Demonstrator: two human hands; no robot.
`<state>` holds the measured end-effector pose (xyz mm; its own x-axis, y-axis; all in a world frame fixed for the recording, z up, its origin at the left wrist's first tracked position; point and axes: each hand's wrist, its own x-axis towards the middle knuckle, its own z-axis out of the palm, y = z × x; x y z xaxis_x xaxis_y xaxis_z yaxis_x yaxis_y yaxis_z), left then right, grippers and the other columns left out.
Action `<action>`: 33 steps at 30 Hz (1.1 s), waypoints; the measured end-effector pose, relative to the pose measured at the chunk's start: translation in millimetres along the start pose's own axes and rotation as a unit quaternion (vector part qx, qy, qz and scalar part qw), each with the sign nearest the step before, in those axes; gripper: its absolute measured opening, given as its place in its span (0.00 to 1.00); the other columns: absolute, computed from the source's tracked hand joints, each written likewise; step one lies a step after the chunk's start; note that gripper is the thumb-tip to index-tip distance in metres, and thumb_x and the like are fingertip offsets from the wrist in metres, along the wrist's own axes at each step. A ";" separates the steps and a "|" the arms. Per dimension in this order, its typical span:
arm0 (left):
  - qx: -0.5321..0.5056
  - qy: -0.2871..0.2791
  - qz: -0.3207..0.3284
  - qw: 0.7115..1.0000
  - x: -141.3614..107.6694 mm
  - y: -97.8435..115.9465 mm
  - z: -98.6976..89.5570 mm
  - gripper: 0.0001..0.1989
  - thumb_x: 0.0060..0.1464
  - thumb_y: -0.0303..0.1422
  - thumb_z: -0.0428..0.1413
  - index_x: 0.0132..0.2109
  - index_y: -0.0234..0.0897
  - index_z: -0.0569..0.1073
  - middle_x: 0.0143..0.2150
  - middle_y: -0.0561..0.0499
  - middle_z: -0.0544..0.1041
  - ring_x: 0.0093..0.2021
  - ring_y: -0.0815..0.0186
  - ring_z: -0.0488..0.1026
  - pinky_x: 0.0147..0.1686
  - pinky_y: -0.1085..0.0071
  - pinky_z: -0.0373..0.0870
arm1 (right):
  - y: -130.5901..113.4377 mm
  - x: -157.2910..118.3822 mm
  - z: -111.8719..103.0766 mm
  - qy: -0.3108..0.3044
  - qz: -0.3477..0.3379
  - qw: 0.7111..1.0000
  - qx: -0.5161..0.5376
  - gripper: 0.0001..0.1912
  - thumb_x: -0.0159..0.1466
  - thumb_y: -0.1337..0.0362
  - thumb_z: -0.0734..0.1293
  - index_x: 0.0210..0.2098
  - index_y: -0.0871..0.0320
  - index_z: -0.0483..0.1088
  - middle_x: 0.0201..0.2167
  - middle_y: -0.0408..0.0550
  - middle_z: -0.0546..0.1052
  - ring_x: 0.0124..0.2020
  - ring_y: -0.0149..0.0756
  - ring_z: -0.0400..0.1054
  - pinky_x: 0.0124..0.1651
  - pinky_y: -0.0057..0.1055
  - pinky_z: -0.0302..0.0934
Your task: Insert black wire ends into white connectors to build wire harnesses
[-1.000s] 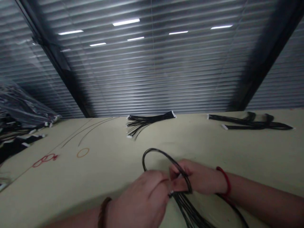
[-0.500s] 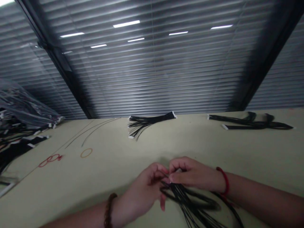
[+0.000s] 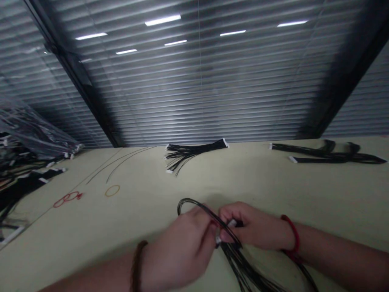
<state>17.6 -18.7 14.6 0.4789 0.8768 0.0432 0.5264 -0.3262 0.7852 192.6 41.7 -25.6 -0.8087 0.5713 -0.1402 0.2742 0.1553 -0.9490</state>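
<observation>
At the lower middle, a bundle of thin black wires (image 3: 243,263) with small white connectors runs from my fingers toward the bottom edge. My left hand (image 3: 188,243), with a brown beaded bracelet on the wrist, is closed on the bundle near its connector end. Opposite it, my right hand (image 3: 249,227), wearing a red bracelet, pinches the same bundle beside a white connector. One loop of the wires arches over my left hand. Both hands' fingertips nearly meet, and they partly hide the connectors.
Another black wire harness (image 3: 197,151) lies at the table's back edge; folded harnesses (image 3: 328,154) lie back right. At left are a red cord (image 3: 67,198), a yellow ring (image 3: 112,190), loose thin wires, a harness pile (image 3: 24,186) and a plastic bag (image 3: 33,129). Blinds rise behind.
My left hand has turned so its back faces the camera. The wire loop has swung from the lower right up and over my left hand. The view has shifted slightly.
</observation>
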 end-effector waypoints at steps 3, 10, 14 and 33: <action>-0.208 -0.089 -0.174 0.959 6.4 -9.6 -2.5 0.07 0.56 0.32 0.45 0.32 0.36 0.65 0.23 0.57 0.62 0.20 0.71 0.61 0.18 0.74 0.63 | 1.2 -1.1 1.7 -0.012 -0.020 0.999 0.023 0.13 0.64 0.58 0.63 0.32 0.63 0.65 0.24 0.39 0.65 0.22 0.23 0.59 0.26 0.23 0.57; -0.342 -0.059 -0.201 0.916 3.8 -26.9 11.1 0.06 0.54 0.33 0.50 0.37 0.35 0.62 0.21 0.57 0.69 0.15 0.75 0.64 0.14 0.79 0.63 | 1.6 -2.0 -2.7 0.012 -0.063 0.995 0.080 0.25 0.62 0.45 0.59 0.44 0.63 0.63 0.31 0.45 0.65 0.31 0.26 0.59 0.33 0.26 0.55; -0.358 -0.067 -0.226 0.903 6.7 -26.4 9.2 0.04 0.53 0.29 0.51 0.37 0.35 0.64 0.19 0.57 0.70 0.16 0.74 0.66 0.16 0.78 0.66 | 5.8 -4.3 -6.5 -0.001 -0.058 0.995 0.077 0.27 0.51 0.55 0.72 0.44 0.62 0.64 0.27 0.39 0.59 0.25 0.22 0.50 0.25 0.21 0.45; -0.331 -0.062 -0.169 0.926 9.9 -28.1 4.0 0.06 0.53 0.32 0.52 0.34 0.32 0.69 0.21 0.57 0.68 0.19 0.76 0.62 0.20 0.77 0.59 | 3.6 1.6 -8.9 0.011 -0.017 0.989 0.144 0.23 0.63 0.49 0.60 0.46 0.63 0.61 0.23 0.40 0.65 0.20 0.22 0.53 0.22 0.22 0.45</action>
<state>10.3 -2.3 -9.4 0.4650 0.8283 -0.3125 0.1334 0.2834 0.9497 197.0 50.4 -26.7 -0.8030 0.5869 -0.1037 0.0846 -0.0600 -0.9946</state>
